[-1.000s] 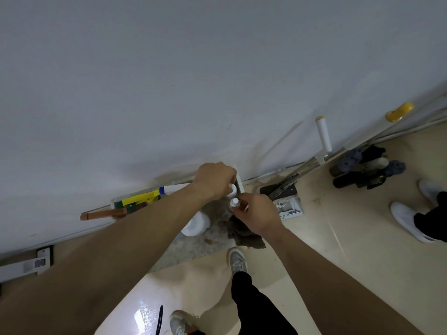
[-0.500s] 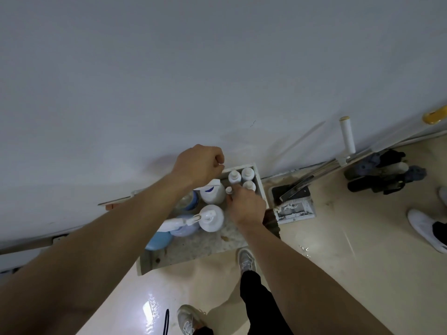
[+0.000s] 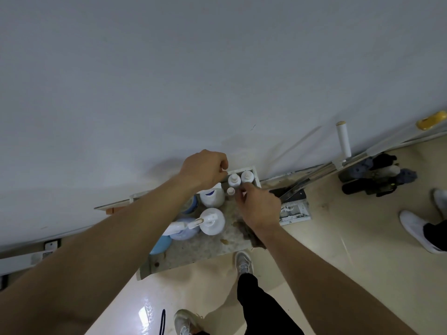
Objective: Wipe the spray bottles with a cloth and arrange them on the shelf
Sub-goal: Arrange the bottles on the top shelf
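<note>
Spray bottle of white plastic with a trigger head (image 3: 212, 221) stands mid-way along the speckled grey stone shelf (image 3: 200, 253). Three small white capped bottles (image 3: 234, 180) cluster in the shelf's back right corner, with a larger white bottle with a blue label (image 3: 212, 197) just left of them. The left hand (image 3: 205, 169) is curled over the shelf's back rim. The right hand (image 3: 258, 206) has curled fingertips (image 3: 242, 197) at the small bottles. Whether either hand grips anything cannot be told. A dark crumpled cloth (image 3: 254, 238) lies at the shelf's right edge.
</note>
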The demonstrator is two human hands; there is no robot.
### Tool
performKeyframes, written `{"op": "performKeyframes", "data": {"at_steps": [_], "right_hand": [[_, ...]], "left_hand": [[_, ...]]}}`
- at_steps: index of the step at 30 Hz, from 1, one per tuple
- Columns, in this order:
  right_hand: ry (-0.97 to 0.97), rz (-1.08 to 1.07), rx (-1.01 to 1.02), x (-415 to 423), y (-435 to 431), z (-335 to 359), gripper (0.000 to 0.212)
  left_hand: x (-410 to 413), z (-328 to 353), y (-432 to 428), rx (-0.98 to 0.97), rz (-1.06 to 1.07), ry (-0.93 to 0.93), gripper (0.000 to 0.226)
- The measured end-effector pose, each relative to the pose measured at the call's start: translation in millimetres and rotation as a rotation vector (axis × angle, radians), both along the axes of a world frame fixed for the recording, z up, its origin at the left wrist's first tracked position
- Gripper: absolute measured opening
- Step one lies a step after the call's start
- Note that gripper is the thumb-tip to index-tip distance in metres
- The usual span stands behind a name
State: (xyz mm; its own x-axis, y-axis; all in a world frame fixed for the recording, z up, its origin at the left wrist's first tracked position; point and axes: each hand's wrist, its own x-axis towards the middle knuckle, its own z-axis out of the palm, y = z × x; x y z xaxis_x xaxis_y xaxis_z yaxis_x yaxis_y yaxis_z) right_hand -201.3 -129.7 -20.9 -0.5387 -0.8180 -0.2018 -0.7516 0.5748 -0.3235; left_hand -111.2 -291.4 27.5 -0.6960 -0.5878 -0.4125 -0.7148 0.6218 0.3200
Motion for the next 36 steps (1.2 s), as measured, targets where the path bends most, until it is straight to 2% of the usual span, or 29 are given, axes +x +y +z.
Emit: {"op": "performKeyframes", "data": {"at_steps": [2, 4, 9, 13, 15, 19, 25, 27, 30, 34, 36], "right_hand": [[0.005, -0.042, -0.082, -21, -1, 5, 0.028], [-0.072, -0.102, -0.11, -44, -7, 3, 0.024], [-0.34, 0.041, 0.069, -71, -31, -7, 0.041], [-0.417, 0.028, 0.123, -72, -44, -10, 0.035], [-0.404, 0.004, 0.125, -74, -50, -12, 0.018], [-0.251, 0.096, 0.189, -76, -56, -9, 0.027], [-0.141, 0.213, 0.197, -80, -61, -11, 0.016], [-0.157, 0.199, 0.189, -79, -62, -11, 0.015], [-0.217, 0.156, 0.155, -80, -63, -13, 0.018], [-0.34, 0.126, 0.145, -86, -52, -4, 0.035], [-0.361, 0.097, 0.109, -91, -42, 3, 0.033]], "left_hand": [[-11, -5, -1, 0.015, -0.031, -0.058, 0.026], [-23, -12, -1, 0.005, -0.068, -0.136, 0.032], [-45, -25, 1, -0.013, -0.163, -0.322, 0.038], [-55, -34, 1, 0.029, -0.156, -0.372, 0.043], [-60, -36, -1, 0.027, -0.149, -0.374, 0.044], [-68, -33, 0, 0.029, -0.152, -0.379, 0.027], [-68, -34, 3, 0.016, -0.11, -0.314, 0.032], [-66, -37, 3, 0.031, -0.088, -0.32, 0.032], [-64, -36, 5, 0.007, -0.093, -0.331, 0.019], [-62, -20, 8, 0.009, -0.122, -0.352, 0.038], [-60, -4, 9, 0.024, -0.086, -0.315, 0.042]]}}
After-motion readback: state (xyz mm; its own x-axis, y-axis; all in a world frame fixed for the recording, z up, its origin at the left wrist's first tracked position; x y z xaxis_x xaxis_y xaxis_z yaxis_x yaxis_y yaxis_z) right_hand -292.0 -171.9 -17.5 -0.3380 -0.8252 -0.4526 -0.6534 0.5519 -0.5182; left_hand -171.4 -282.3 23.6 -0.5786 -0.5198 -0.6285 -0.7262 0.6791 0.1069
